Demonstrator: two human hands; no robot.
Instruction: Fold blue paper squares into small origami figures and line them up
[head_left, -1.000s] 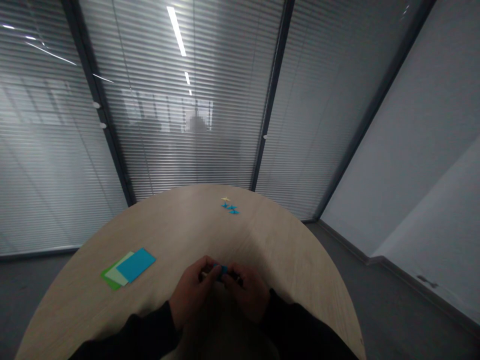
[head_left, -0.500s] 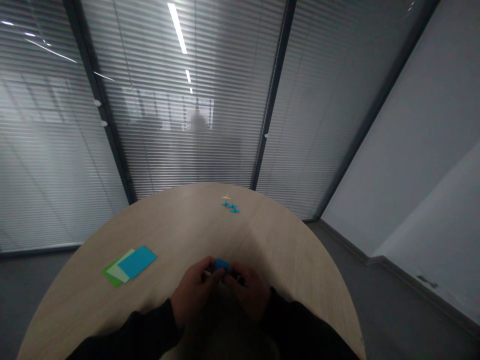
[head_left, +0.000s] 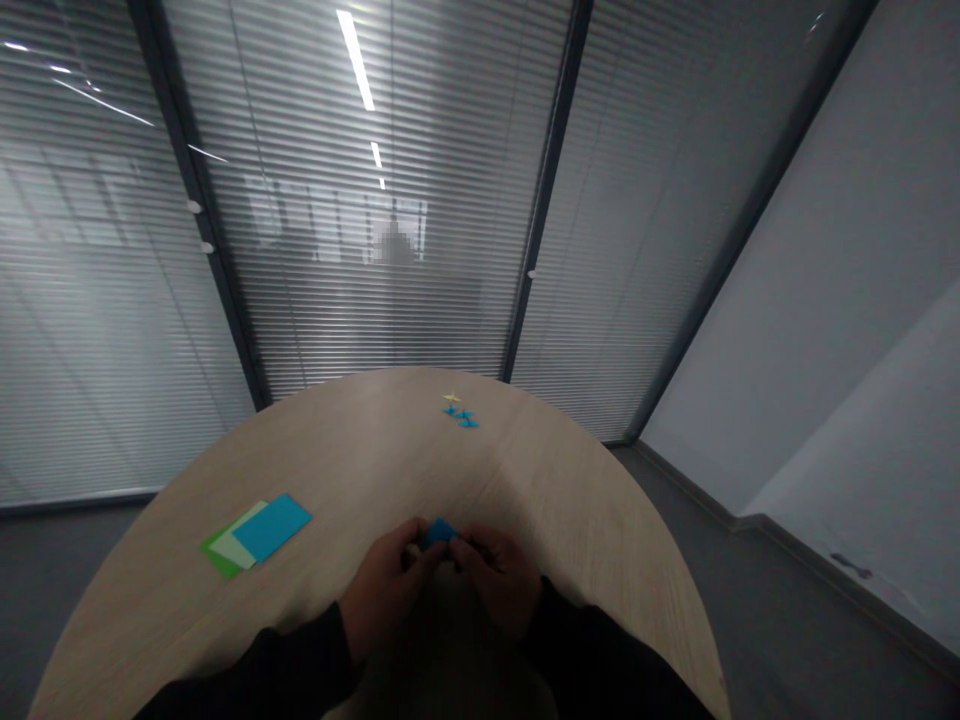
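A small folded piece of blue paper (head_left: 439, 531) is held between my two hands, close to the near middle of the table. My left hand (head_left: 386, 580) pinches its left side with thumb and fingers. On the other side, my right hand (head_left: 495, 575) has its thumb and fingertips closed at the paper's right edge. Part of the paper is covered by my fingers, so its full shape cannot be made out.
The round wooden table (head_left: 375, 450) carries overlapping sheets of blue paper (head_left: 271, 527), pale green and green paper (head_left: 217, 560) on the left. Several small folded blue paper shapes (head_left: 465, 415) lie at the far side, beside a yellow one (head_left: 451, 398). Blinds (head_left: 390, 300) stand behind.
The blue paper between my fingers has turned a little and now shows a pointed corner at the top. Both hands stay in nearly the same place.
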